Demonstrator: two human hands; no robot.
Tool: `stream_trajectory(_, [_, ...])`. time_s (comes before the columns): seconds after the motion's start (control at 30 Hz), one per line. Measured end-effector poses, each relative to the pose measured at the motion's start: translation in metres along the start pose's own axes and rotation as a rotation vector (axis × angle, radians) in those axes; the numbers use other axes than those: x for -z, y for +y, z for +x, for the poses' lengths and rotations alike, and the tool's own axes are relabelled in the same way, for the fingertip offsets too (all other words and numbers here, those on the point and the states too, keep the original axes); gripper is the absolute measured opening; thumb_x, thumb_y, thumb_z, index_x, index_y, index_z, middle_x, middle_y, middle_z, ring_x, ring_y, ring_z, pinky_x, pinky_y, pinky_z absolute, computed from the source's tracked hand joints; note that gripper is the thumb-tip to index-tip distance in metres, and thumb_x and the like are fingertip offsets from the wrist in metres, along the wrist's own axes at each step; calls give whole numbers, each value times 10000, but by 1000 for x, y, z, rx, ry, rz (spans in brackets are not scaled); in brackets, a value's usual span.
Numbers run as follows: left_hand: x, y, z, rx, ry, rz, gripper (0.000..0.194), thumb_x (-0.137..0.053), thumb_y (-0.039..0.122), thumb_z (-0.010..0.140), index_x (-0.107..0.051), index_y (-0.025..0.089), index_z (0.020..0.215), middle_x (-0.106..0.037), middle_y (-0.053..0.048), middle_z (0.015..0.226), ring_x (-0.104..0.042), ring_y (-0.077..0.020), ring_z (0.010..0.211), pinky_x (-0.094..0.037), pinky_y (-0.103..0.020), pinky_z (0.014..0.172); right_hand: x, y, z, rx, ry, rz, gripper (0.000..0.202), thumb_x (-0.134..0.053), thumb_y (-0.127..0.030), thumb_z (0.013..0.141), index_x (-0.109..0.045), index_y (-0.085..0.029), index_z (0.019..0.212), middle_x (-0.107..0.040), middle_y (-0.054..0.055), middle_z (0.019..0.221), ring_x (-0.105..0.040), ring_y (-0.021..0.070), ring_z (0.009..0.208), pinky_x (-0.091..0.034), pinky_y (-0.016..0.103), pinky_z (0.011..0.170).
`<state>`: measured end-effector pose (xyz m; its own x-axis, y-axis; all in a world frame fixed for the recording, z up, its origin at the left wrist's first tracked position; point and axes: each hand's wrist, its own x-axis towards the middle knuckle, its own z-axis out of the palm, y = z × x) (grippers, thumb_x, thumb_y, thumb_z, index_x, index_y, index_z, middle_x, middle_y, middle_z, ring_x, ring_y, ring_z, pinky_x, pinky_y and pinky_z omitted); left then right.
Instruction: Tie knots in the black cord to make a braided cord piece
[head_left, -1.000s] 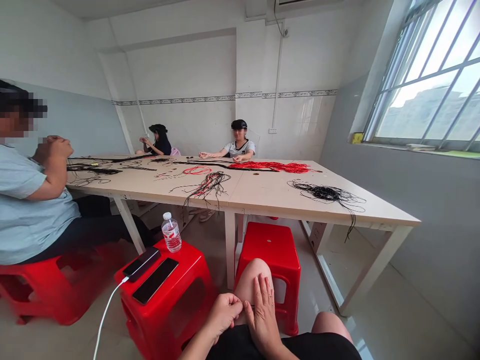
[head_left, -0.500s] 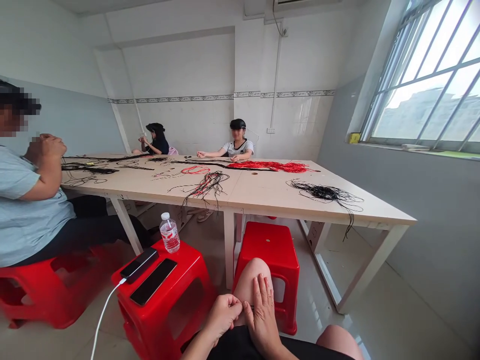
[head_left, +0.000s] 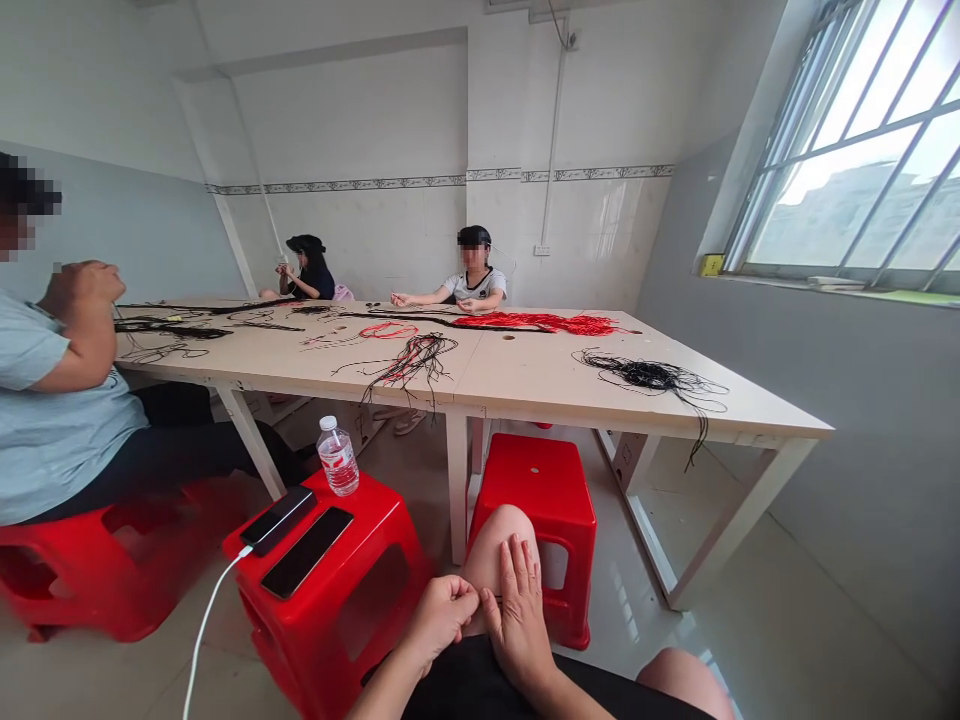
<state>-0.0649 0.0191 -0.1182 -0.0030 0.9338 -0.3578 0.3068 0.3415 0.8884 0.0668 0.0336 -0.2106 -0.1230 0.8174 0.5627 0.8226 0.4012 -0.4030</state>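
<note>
My left hand (head_left: pixel 444 618) is closed in a pinch over my bare thigh, its fingertips on a thin black cord (head_left: pixel 498 599) of which only a short dark piece shows. Beside it, my right hand (head_left: pixel 517 615) lies flat on the thigh near the knee, fingers stretched out and the thumb close to the left fingertips. The cord seems to run under the right palm, where the rest of it is hidden.
A red stool (head_left: pixel 536 480) stands beyond my knee. Another stool (head_left: pixel 375 510) at left holds a water bottle (head_left: pixel 339 462), a phone (head_left: pixel 307 552) and a power bank (head_left: pixel 277 520) with a white cable. Black cords (head_left: pixel 649 373) and red cords (head_left: pixel 555 322) lie on the table (head_left: pixel 517 380). Several people sit around it.
The view has tipped slightly, so the scene sits a little higher. Both hands keep nearly the same pose on the thigh, left still pinching and right still flat.
</note>
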Motion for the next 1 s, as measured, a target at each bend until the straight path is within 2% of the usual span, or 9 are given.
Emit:
stream_trajectory(0.13, [0, -1, 0, -9, 1, -9, 191, -539, 312, 751, -509, 156, 645, -457, 64, 503, -328, -43, 377, -226, -203, 406, 1, -1, 1, -5, 3, 6, 662, -393, -415, 934, -140, -147, 1484, -246, 181, 1507, -232, 332, 1385, -316, 581, 1050])
stream_trajectory(0.4, [0, 4, -1, -10, 9, -20, 209, -578, 332, 722, -511, 159, 626, -459, 67, 485, -330, -44, 362, -222, -207, 406, 3, -1, 1, -24, 3, 6, 639, -371, -416, 935, -185, -132, 1476, -256, 186, 1506, -214, 326, 1394, -303, 566, 1055])
stream_trajectory(0.63, [-5, 11, -1, -16, 15, 7, 183, -571, 304, 715, -533, 155, 616, -464, 64, 473, -357, -50, 380, -251, -196, 414, 18, -5, 7, -75, -78, -10, 624, -360, -374, 924, -213, -90, 1461, -258, 203, 1502, -174, 306, 1409, -241, 556, 1076])
stream_trajectory(0.73, [-6, 11, 1, -22, 7, -8, 172, -583, 301, 698, -547, 155, 614, -480, 57, 486, -367, -53, 388, -264, -195, 411, 27, -10, 9, -87, -68, -47, 608, -396, -347, 909, -289, -40, 1422, -277, 246, 1479, -182, 347, 1395, -230, 593, 1054])
stream_trajectory(0.8, [-6, 10, 2, -17, 14, -14, 143, -584, 281, 686, -564, 153, 625, -497, 52, 495, -375, -56, 386, -274, -196, 407, 39, -15, 8, -52, -70, -43, 531, -433, -311, 894, -406, -63, 1363, -356, 248, 1432, -266, 366, 1351, -254, 596, 1032])
stream_trajectory(0.9, [-5, 8, 4, 4, 26, -25, 123, -582, 272, 685, -584, 155, 647, -509, 49, 502, -394, -61, 398, -293, -193, 414, 63, -22, 2, 57, -287, 107, 335, -478, -223, 867, -596, -150, 1172, -585, 177, 1194, -511, 297, 1127, -397, 473, 942])
stream_trajectory(1.0, [-6, 7, 5, 34, 1, -42, 131, -598, 275, 685, -571, 160, 629, -491, 54, 488, -386, -53, 402, -290, -184, 418, 81, -25, -7, 41, -510, 240, 200, -483, -165, 854, -654, -149, 955, -666, 103, 879, -608, 202, 801, -485, 316, 722])
